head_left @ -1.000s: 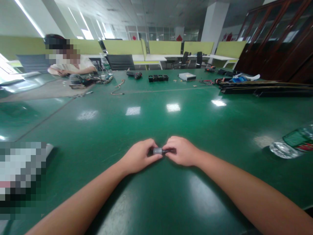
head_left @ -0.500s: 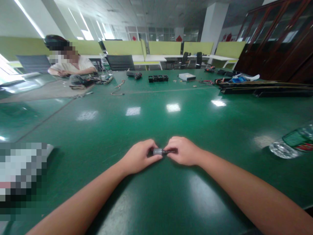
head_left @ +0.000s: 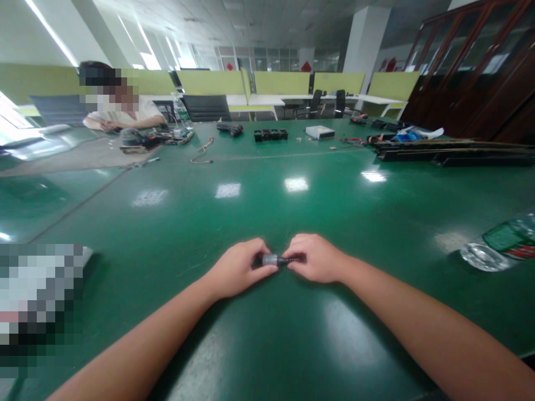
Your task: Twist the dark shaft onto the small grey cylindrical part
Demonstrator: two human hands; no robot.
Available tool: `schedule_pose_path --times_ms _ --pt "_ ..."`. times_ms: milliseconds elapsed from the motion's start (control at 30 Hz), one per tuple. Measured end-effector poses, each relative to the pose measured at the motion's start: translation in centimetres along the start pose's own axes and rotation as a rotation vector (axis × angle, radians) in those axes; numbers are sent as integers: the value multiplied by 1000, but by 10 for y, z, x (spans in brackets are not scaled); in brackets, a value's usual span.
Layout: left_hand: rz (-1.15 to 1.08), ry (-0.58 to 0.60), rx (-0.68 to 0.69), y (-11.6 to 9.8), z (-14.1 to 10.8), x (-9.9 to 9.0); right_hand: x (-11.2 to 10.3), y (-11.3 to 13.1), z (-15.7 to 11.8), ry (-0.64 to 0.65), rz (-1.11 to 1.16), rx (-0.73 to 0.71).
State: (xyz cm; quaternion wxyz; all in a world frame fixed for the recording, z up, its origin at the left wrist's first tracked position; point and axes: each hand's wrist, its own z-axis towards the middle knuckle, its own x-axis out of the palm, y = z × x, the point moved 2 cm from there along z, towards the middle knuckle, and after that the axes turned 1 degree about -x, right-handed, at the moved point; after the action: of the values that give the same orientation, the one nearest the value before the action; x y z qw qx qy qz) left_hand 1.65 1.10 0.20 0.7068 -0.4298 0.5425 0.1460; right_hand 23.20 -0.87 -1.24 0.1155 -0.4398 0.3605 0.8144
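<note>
Grey-black cyl. pc [head_left: 271,260] btwn L hand [head_left: 237,270] & R hand [head_left: 314,258], each w/ fingers clamped on one end

The left hand [head_left: 240,268] and right hand [head_left: 315,258] are bare, as are the left forearm [head_left: 150,337] and right forearm [head_left: 422,312] as far as they show, slim at the wrist [head_left: 212,284] and broadening smoothly beyond it. Fingernails are too blurred to tell.
</note>
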Motion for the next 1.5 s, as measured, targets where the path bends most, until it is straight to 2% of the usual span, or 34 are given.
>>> schedule_pose_path --times_ms 1500 --pt "3 -7 12 3 -1 2 -10 -1 -7 15 -9 42"
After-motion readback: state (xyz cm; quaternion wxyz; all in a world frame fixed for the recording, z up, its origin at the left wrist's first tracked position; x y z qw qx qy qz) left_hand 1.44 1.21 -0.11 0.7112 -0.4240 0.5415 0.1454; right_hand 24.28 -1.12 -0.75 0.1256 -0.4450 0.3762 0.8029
